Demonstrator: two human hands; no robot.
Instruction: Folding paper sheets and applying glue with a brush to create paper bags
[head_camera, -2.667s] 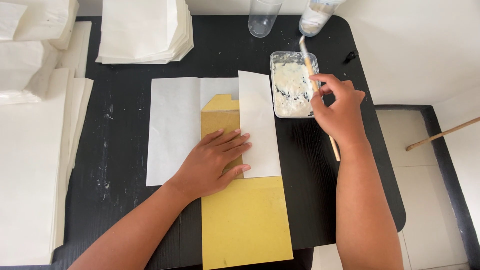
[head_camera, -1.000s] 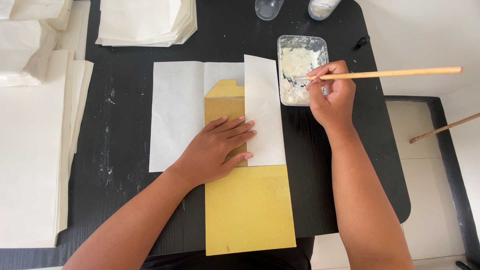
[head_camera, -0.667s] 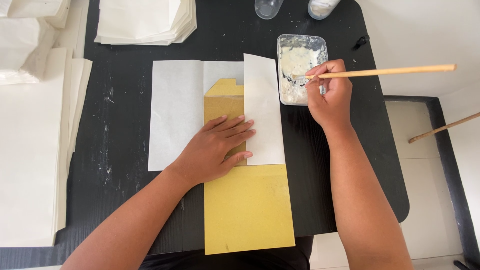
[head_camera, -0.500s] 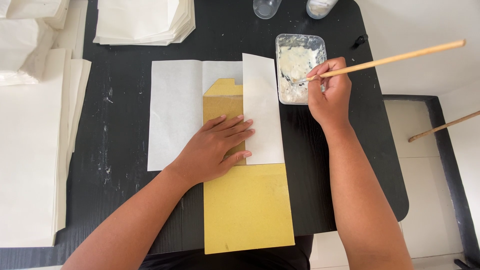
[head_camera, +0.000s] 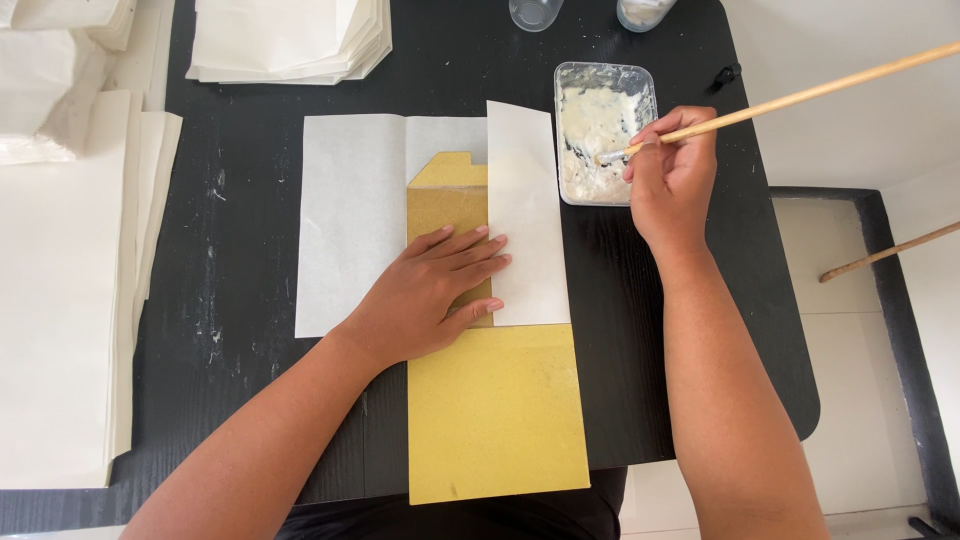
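Observation:
My left hand (head_camera: 425, 290) lies flat, fingers spread, on a yellow-brown card template (head_camera: 495, 415) that rests on a white paper sheet (head_camera: 350, 220); the sheet's right part (head_camera: 525, 215) is folded over the template. My right hand (head_camera: 672, 175) grips a long wooden brush (head_camera: 800, 95), its tip inside a clear rectangular tub of white paste (head_camera: 603, 130) just right of the paper. Everything sits on a black table (head_camera: 230, 290).
A stack of white sheets (head_camera: 290, 40) lies at the back left, more white paper (head_camera: 60, 280) along the left edge. Two clear containers (head_camera: 535, 12) stand at the back edge. A wooden stick (head_camera: 885, 252) lies on the floor at right.
The brush handle has tilted upward at its far end while its tip stays in the paste tub. My left hand has stayed pressed on the template and paper.

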